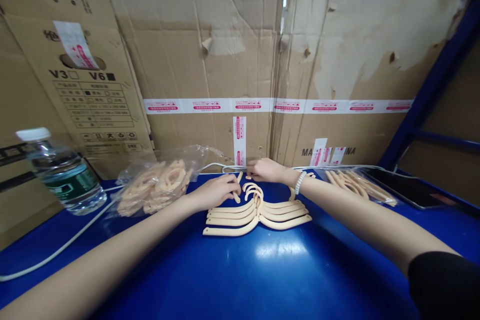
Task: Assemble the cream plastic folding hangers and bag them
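A stack of several beige plastic hangers (pixel 257 214) lies on the blue table (pixel 240 275), hooks pointing away from me. My left hand (pixel 216 191) is closed in a pinch on a thin beige piece (pixel 237 186) just above the stack's left side. Farther back, near the cardboard wall, my right hand (pixel 265 170) rests palm down with fingers curled over small beige pieces; what it grips is hidden. A white bead bracelet (pixel 299 182) circles my right wrist.
A clear bag of beige parts (pixel 155 187) lies at left, beside a water bottle (pixel 62 172). More beige hangers in plastic (pixel 360 186) lie at right, next to a dark tablet (pixel 410 189). A white cable (pixel 63 245) crosses the table. Cardboard boxes (pixel 225 60) wall the back.
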A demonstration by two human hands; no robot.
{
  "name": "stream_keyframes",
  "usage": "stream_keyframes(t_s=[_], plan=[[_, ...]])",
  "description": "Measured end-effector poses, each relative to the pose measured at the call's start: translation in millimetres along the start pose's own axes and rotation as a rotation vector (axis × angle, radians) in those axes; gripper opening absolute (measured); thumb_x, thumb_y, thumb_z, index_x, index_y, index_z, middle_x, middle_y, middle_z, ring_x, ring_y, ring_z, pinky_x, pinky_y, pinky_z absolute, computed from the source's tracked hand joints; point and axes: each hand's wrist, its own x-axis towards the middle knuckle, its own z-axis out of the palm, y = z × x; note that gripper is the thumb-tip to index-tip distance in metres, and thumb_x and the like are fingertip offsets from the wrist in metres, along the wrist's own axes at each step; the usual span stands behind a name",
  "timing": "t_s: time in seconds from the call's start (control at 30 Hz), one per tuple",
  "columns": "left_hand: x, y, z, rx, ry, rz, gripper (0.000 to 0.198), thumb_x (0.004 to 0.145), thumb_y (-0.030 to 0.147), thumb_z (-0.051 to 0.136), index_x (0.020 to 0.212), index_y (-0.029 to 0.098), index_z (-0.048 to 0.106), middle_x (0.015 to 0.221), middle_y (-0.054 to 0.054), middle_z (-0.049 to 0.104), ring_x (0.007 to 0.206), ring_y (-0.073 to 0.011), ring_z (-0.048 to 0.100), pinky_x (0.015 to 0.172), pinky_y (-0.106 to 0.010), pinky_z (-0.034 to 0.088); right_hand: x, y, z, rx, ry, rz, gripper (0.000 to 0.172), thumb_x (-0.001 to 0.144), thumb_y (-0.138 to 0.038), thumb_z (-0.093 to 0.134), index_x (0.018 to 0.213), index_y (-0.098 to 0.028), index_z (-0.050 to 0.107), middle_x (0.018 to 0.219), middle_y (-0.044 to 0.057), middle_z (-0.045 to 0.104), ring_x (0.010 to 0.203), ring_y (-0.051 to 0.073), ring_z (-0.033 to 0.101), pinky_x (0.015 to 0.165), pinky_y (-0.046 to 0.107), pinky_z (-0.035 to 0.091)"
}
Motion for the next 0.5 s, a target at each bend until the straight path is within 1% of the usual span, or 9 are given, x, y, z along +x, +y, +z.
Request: stream_keyframes(t_s=[0.07, 0.17, 0.27, 0.33, 0.4, 0.43, 0.5], plan=[[-1.4, 0.3, 0.8, -0.007, 0.023, 0.010, 0.023, 0.085, 0.005, 0.051, 0.091, 0.021, 0.067, 0.099, -0.002, 0.061, 0.090, -0.0179, 0.060, 0.080, -0.027, 0.046, -7.0, 0.8, -2.2, -0.030, 0.078, 0.036, 0.016, 0.095, -0.028, 0.059, 0.101, -0.013, 0.062, 0.099, 0.004, 0.064, 0.085, 0.017, 0.063, 0.074, 0.033, 0.054], [-7.1, 2.4, -1.6, -0.028, 0.096, 0.007, 0.030, 0.085, 0.003, 0.046, 0.092, 0.023, 0.067, 0.100, -0.001, 0.062, 0.083, -0.0152, 0.061, 0.075, -0.024, 0.046, -20.2, -2.9, -14.5, -0.107, 0.209, 0.112, 0.014, 0.096, -0.024, 0.055, 0.101, -0.012, 0.060, 0.095, 0.005, 0.064, 0.083, 0.017, 0.062, 0.069, 0.030, 0.049], [-15.2, 10.2, -7.8, -0.071, 0.220, -0.019, 0.028, 0.089, 0.008, 0.043, 0.096, 0.022, 0.065, 0.104, -0.003, 0.065, 0.089, -0.0178, 0.062, 0.081, -0.029, 0.047, -36.9, -15.9, -32.9, -0.193, 0.300, 0.116, 0.012, 0.093, -0.018, 0.051, 0.094, -0.012, 0.061, 0.086, 0.008, 0.065, 0.079, 0.018, 0.059, 0.061, 0.028, 0.039], [-21.5, 21.5, -11.2, -0.127, 0.312, -0.040, 0.023, 0.093, 0.015, 0.042, 0.095, 0.020, 0.064, 0.107, -0.006, 0.065, 0.100, -0.0208, 0.062, 0.089, -0.033, 0.047, -49.7, -30.3, -43.4, -0.243, 0.332, 0.068, 0.012, 0.092, -0.018, 0.050, 0.089, -0.014, 0.061, 0.080, 0.007, 0.065, 0.073, 0.018, 0.057, 0.057, 0.029, 0.033], [-29.1, 38.2, -11.9, -0.200, 0.392, -0.072, 0.021, 0.096, 0.020, 0.042, 0.098, 0.019, 0.063, 0.108, -0.008, 0.066, 0.105, -0.0217, 0.062, 0.094, -0.036, 0.047, -63.0, -48.4, -50.1, -0.283, 0.351, 0.003, 0.014, 0.093, -0.017, 0.048, 0.086, -0.016, 0.060, 0.073, 0.004, 0.063, 0.066, 0.016, 0.055, 0.054, 0.030, 0.028], [-33.4, 48.1, -11.1, -0.240, 0.425, -0.098, 0.020, 0.097, 0.022, 0.043, 0.101, 0.019, 0.062, 0.108, -0.009, 0.067, 0.103, -0.0213, 0.063, 0.092, -0.035, 0.049, -69.5, -58.2, -52.0, -0.298, 0.359, -0.026, 0.015, 0.094, -0.015, 0.047, 0.087, -0.017, 0.060, 0.070, 0.003, 0.062, 0.063, 0.016, 0.053, 0.053, 0.030, 0.026], [-42.3, 69.3, -7.2, -0.328, 0.454, -0.155, 0.021, 0.098, 0.027, 0.045, 0.108, 0.019, 0.062, 0.111, -0.010, 0.067, 0.103, -0.0206, 0.064, 0.085, -0.031, 0.054, -81.2, -77.4, -53.1, -0.318, 0.379, -0.072, 0.016, 0.095, -0.014, 0.045, 0.088, -0.017, 0.060, 0.064, 0.001, 0.060, 0.057, 0.015, 0.051, 0.052, 0.031, 0.023]])
